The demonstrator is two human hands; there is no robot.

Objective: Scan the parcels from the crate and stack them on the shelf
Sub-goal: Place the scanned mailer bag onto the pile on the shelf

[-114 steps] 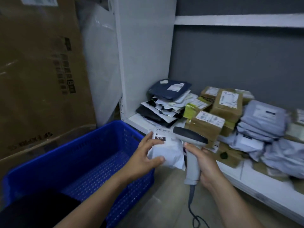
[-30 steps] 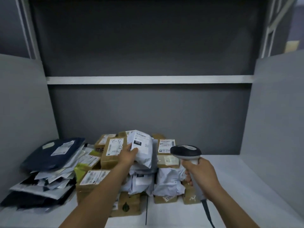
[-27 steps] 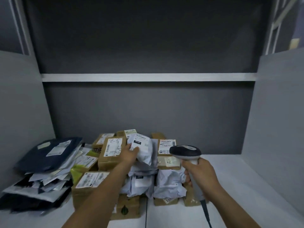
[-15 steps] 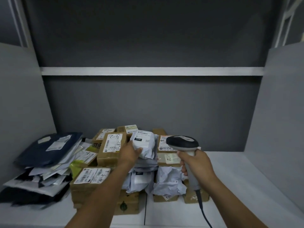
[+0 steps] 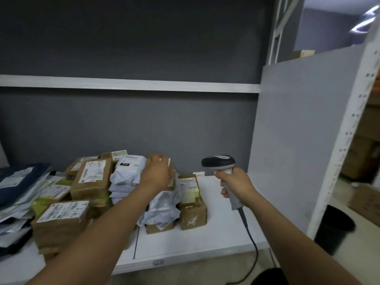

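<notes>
Holds the left hand (image 5: pixel 157 174) over the parcel pile (image 5: pixel 92 177) on the shelf (image 5: pixel 216 233), just at 3 o'clock of the white parcel (image 5: pixel 128 171), which lies on top of the stacked grey mailers. Cannot tell through the blur whether its fingers (image 5: pixel 159 159) hold anything. Grips the scanner (image 5: pixel 219 162) in the right hand (image 5: pixel 235 183), fingers wrapped round the handle, at 3 o'clock of the pile, cable (image 5: pixel 249 233) trailing toward 6 o'clock.
</notes>
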